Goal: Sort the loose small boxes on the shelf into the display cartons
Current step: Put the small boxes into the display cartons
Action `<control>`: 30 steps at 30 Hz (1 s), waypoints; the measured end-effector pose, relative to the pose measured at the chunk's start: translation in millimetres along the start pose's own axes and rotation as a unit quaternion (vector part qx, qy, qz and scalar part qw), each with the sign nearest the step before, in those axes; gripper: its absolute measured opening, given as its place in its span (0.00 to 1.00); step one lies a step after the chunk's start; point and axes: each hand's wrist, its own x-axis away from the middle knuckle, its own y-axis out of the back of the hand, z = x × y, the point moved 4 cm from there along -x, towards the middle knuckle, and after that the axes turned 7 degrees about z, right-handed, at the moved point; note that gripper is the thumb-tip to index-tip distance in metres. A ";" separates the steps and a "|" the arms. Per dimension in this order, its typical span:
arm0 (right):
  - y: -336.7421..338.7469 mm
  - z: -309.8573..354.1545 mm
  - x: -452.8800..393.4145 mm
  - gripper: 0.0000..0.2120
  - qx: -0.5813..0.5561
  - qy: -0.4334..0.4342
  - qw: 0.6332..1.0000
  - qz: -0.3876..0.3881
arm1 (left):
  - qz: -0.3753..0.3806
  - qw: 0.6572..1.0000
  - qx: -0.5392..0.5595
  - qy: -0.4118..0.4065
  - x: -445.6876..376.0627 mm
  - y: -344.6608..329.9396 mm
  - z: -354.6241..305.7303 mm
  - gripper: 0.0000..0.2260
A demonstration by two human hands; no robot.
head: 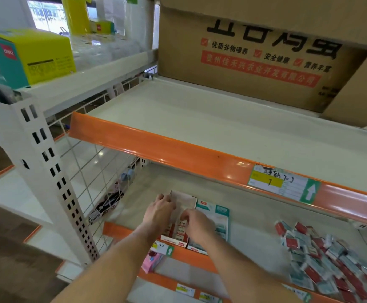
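Both hands [159, 212] at red display carton [176, 234].

Daylight came from the bright window [46, 14] at upper left. Glare streaked the glossy orange shelf edge strip [200, 156]. Wide-angle distortion bent edges; corners looked soft.

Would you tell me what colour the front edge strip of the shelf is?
Orange, seen in the head view: the edge strip.

Both hands over red display carton [174, 234]; right hand [196, 224] pinches small box; loose boxes [324, 256] piled right.
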 end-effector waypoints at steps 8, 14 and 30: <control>-13.1 -3.4 -1.0 0.22 0.023 0.070 0.996 0.043 | -0.004 1.000 0.002 0.002 3.4 0.1 -0.3 0.13; -8.2 -3.6 6.7 0.19 0.008 0.084 0.996 -0.010 | -0.011 1.000 0.009 0.016 3.8 -0.4 -3.3 0.12; 28.7 -83.2 36.7 0.15 -0.085 0.002 0.988 -0.129 | 0.018 0.997 -0.020 -0.075 -23.7 -16.9 -90.3 0.16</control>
